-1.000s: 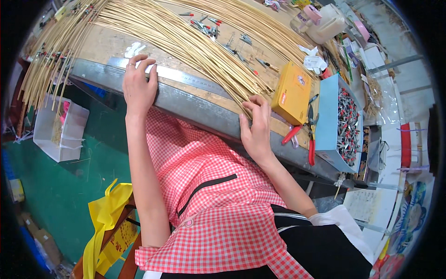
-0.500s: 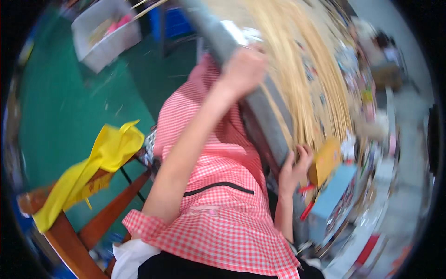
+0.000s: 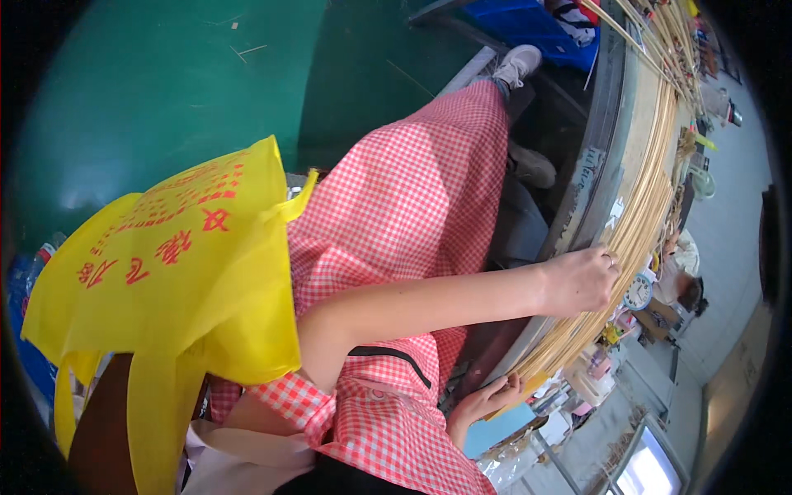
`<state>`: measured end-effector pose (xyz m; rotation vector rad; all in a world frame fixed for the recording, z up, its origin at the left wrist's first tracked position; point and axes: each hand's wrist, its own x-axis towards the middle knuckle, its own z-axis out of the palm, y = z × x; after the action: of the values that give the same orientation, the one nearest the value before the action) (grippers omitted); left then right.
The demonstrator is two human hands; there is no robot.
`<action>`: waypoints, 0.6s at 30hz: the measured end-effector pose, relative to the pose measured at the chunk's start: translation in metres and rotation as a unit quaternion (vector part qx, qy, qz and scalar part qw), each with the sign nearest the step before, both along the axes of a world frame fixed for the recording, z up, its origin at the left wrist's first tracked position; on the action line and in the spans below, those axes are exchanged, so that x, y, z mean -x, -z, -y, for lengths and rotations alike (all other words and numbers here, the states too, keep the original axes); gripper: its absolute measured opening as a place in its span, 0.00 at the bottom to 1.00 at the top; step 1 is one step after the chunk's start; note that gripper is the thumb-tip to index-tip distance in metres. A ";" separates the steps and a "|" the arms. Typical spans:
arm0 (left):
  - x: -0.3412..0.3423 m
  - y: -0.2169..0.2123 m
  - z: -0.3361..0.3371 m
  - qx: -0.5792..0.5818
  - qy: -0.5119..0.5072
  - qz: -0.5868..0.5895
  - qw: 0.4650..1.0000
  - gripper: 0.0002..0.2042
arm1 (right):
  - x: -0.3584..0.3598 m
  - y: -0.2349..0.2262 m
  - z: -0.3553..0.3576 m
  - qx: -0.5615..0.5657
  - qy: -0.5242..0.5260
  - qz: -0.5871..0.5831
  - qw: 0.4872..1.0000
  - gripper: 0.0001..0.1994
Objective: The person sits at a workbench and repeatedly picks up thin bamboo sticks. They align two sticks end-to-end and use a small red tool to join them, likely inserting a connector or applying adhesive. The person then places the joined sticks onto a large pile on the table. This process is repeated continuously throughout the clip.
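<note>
Long, thin pale wooden sticks (image 3: 639, 223) lie in a loose bundle along the table, running from the far end down to the near end. My left hand (image 3: 582, 282) rests over the middle of the bundle, its fingers curled closed and a ring on one finger. What those fingers hold is hidden behind the knuckles. At the near end of the bundle, my right hand (image 3: 487, 400) has its thumb and fingers closed around the stick ends. A red-and-white checked apron (image 3: 429, 181) covers my lap beside the table.
A yellow bag (image 3: 181, 272) with red writing hangs at my left. Beyond my feet is a blue crate (image 3: 544, 29). More sticks (image 3: 660, 41) cross at the table's far end. A round clock (image 3: 638, 292) and a light blue box (image 3: 499, 429) are at the right, where another person (image 3: 691, 290) shows.
The view has turned, and the yellow bag appears larger. My left hand has come down along the table onto the middle of the sticks. My right hand stays at their near end.
</note>
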<state>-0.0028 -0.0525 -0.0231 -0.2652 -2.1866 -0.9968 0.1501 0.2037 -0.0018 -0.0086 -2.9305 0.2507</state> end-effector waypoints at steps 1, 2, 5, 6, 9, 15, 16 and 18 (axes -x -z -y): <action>0.000 -0.001 0.000 -0.005 0.005 -0.004 1.000 0.06 | -0.002 -0.002 0.002 -0.007 0.007 0.002 1.000 0.15; -0.001 0.000 0.003 -0.007 0.006 -0.007 1.000 0.07 | -0.002 -0.001 0.005 -0.011 0.008 0.007 1.000 0.15; 0.001 0.000 0.005 -0.015 -0.006 -0.019 1.000 0.07 | -0.002 -0.002 0.014 -0.022 0.012 0.008 1.000 0.16; 0.001 0.001 0.004 -0.019 -0.010 -0.022 1.000 0.07 | -0.004 -0.002 0.017 -0.023 0.015 0.006 1.000 0.16; 0.002 -0.001 0.004 -0.015 -0.009 -0.024 1.000 0.07 | -0.005 -0.001 0.012 -0.023 0.017 0.010 1.000 0.16; -0.001 0.004 0.003 0.012 0.008 0.004 1.000 0.07 | -0.006 0.005 0.002 0.003 -0.025 -0.030 0.999 0.14; 0.001 0.006 0.002 0.005 0.020 0.009 1.000 0.07 | -0.006 0.006 0.004 0.042 -0.023 -0.036 0.998 0.14; 0.007 0.007 0.001 0.005 0.035 0.014 0.999 0.06 | -0.003 0.004 0.008 0.016 -0.023 -0.037 0.999 0.14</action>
<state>-0.0093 -0.0535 -0.0297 -0.3356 -2.2218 -1.0340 0.1535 0.1960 -0.0053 0.0627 -2.8556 0.2979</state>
